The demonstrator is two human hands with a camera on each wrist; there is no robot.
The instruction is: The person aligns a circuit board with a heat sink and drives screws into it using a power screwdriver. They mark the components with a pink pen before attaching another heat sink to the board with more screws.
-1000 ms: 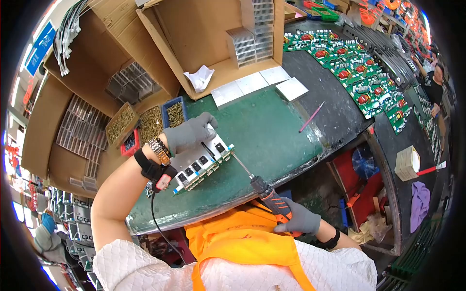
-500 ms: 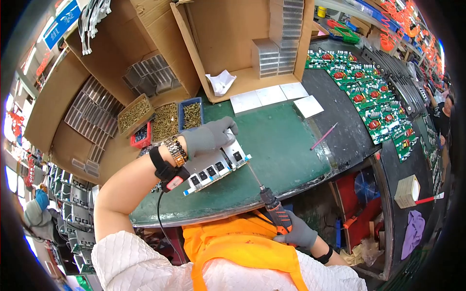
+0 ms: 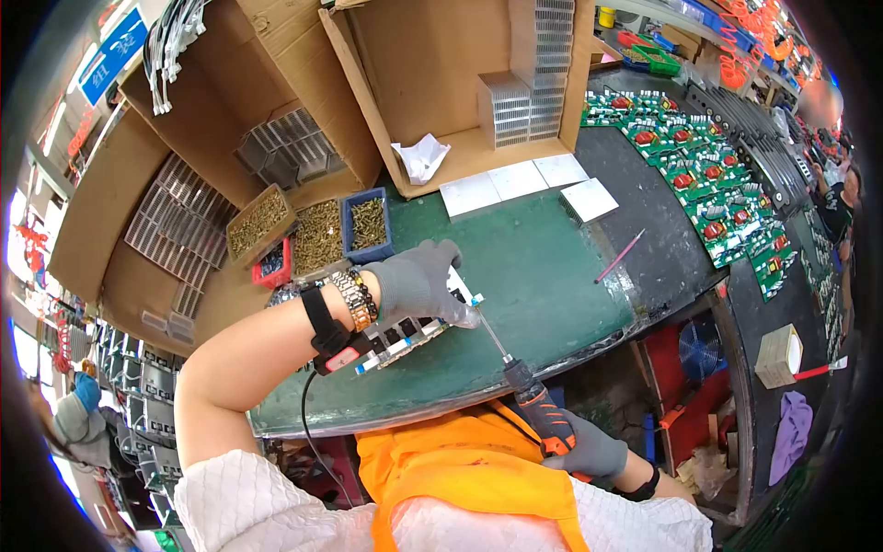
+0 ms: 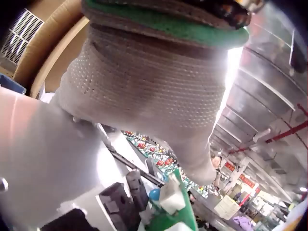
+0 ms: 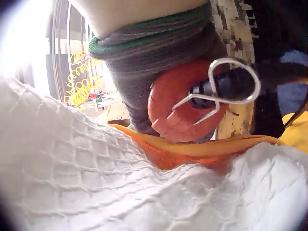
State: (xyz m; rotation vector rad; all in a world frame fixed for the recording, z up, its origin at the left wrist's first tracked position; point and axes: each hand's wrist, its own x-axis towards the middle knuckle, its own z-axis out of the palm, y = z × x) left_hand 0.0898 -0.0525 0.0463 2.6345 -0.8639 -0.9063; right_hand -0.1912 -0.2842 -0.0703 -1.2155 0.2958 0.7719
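My gloved left hand (image 3: pixel 418 281) grips the right end of a pale metal housing (image 3: pixel 455 279), its fingers reaching down over the near edge. A green circuit board (image 4: pixel 185 204) and black components (image 4: pixel 120 204) run along that edge in the left wrist view; the hand covers part of the row. My gloved right hand (image 3: pixel 593 446) holds an electric screwdriver (image 3: pixel 543 409) by its black and orange body. Its long bit (image 3: pixel 494 333) slants up to the housing's right corner, the tip right beside the left fingertips. In the right wrist view, the screwdriver's orange end (image 5: pixel 175 103) carries a wire hanging loop (image 5: pixel 236 82).
Bins of brass screws (image 3: pixel 368 225) stand beyond the left forearm. Behind are cardboard boxes (image 3: pixel 451 55) with stacked metal parts. White-topped blocks (image 3: pixel 589 200) and a purple pen-like stick (image 3: pixel 621 256) lie on the green mat (image 3: pixel 515 262). Circuit boards (image 3: pixel 713 175) cover the right side.
The left hand has slid from the housing's far edge toward its right near corner, now covering part of the component row. The right hand and screwdriver have shifted slightly right in view.
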